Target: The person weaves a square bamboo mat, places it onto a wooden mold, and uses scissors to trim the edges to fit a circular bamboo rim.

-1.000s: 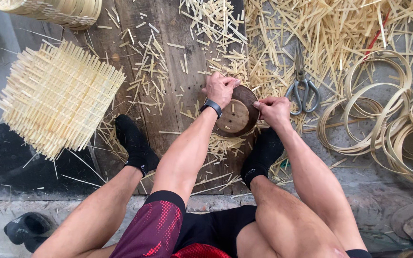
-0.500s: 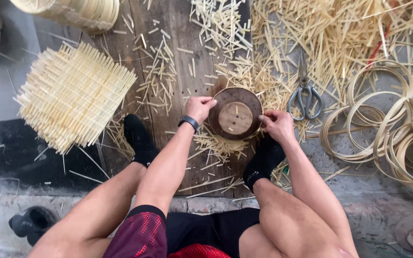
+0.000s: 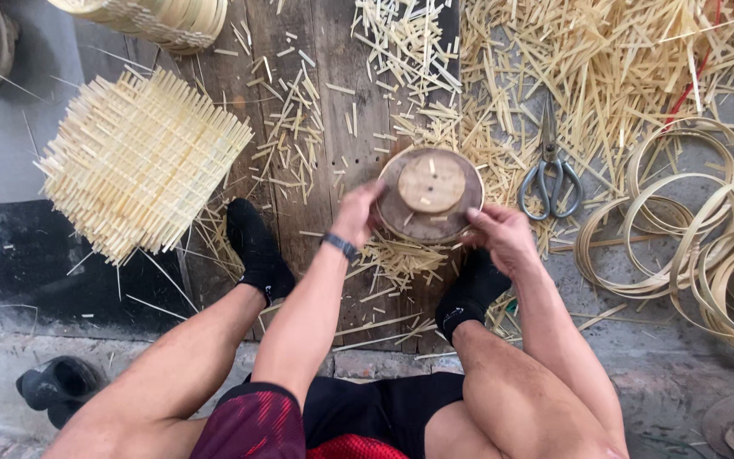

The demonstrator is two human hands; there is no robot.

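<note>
A round brown wooden disc (image 3: 429, 195) with a lighter round centre sits face up between my hands, above a wooden board. My left hand (image 3: 357, 212), with a dark wristband, grips the disc's left rim. My right hand (image 3: 500, 235) holds its lower right rim. Both feet in black socks rest on the board just below the disc, among loose bamboo slivers.
A stack of square woven bamboo mats (image 3: 138, 161) lies at left. Scissors (image 3: 550, 174) lie right of the disc. Coiled bamboo hoops (image 3: 690, 229) fill the right side. Cut bamboo strips (image 3: 605, 59) cover the far floor. A woven basket (image 3: 159, 19) stands at top left, a black shoe (image 3: 57, 387) at bottom left.
The disc has turned from tilted on edge to flat and face up. Both hands moved from on top of it to its two sides.
</note>
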